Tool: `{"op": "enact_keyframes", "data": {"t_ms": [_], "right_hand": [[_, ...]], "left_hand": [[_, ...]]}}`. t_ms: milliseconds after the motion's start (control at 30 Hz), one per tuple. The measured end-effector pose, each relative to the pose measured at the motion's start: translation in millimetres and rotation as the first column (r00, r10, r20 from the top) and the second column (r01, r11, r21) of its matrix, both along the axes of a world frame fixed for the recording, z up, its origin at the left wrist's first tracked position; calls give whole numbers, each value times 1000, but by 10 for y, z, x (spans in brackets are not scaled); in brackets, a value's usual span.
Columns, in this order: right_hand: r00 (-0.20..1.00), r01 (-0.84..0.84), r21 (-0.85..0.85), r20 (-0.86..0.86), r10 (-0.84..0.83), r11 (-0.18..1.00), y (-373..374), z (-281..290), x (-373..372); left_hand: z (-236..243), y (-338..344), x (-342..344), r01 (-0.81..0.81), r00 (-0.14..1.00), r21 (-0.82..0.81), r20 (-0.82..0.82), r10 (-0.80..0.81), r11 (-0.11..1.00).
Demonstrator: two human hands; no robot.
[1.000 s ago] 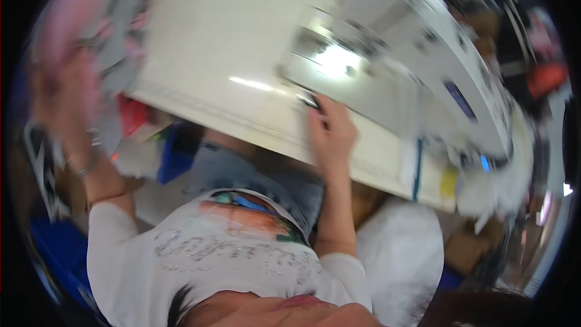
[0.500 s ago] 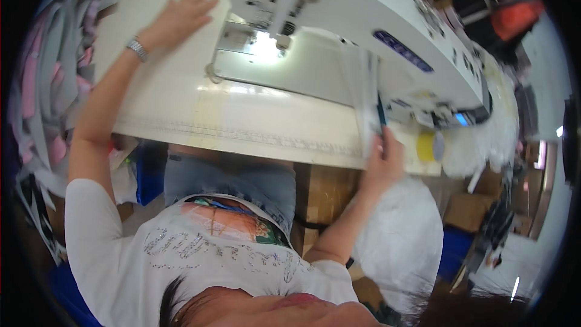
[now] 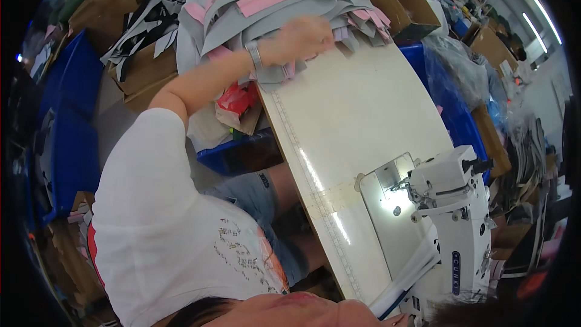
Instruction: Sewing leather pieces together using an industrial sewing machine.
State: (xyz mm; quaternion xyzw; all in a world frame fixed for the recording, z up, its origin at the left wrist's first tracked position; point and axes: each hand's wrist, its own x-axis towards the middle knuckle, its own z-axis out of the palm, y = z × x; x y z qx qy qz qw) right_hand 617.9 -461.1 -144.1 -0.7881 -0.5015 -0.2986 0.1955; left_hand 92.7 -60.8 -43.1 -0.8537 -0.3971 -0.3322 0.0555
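Note:
My left hand (image 3: 299, 39), with a metal-band watch at the wrist, reaches over a heap of grey and pink fabric strips (image 3: 275, 21) at the table's far left end. Motion smears its fingers, so whether they grip a strip is unclear. At the bottom edge only a sliver of my right hand (image 3: 399, 321) shows, by a slim dark-blue tool (image 3: 392, 305) that it appears to hold. White strips (image 3: 411, 274) run beside the tool toward the white sewing machine (image 3: 451, 206). The machine's lamp lights its metal plate (image 3: 381, 218).
The pale table (image 3: 363, 103) has a ruler scale (image 3: 324, 224) along its near edge. Blue bins (image 3: 66, 139) stand at the left, and another blue bin (image 3: 417, 60) is beyond the table. Cardboard boxes (image 3: 405, 9) and bagged material surround the workplace. A red packet (image 3: 237, 100) lies under the heap.
My view has turned left, bringing the fabric heap into the upper middle. The left hand has moved from the table top beside the machine to the heap. The right hand is now nearly out of view.

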Motion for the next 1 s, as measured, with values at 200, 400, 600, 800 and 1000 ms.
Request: {"op": "enact_keyframes", "data": {"t_ms": [200,400,600,800,1000], "right_hand": [[997,-50,97,-61,56,994,176,295,-669],[943,-261,133,-177,282,956,656,56,-911],[825,-498,57,-278,493,865,1133,168,-1550],[608,-764,50,-276,744,643,1773,354,-2152],[550,-808,42,-303,778,588,1931,433,-2358]], "left_hand": [[804,732,-822,-573,807,362,90,584,736],[681,1388,-1597,-645,763,284,187,619,709],[672,1495,-1486,-619,696,73,514,502,782],[547,1868,-2296,-295,950,88,-83,302,951],[699,1592,-1763,-67,988,-74,137,77,995]]}}
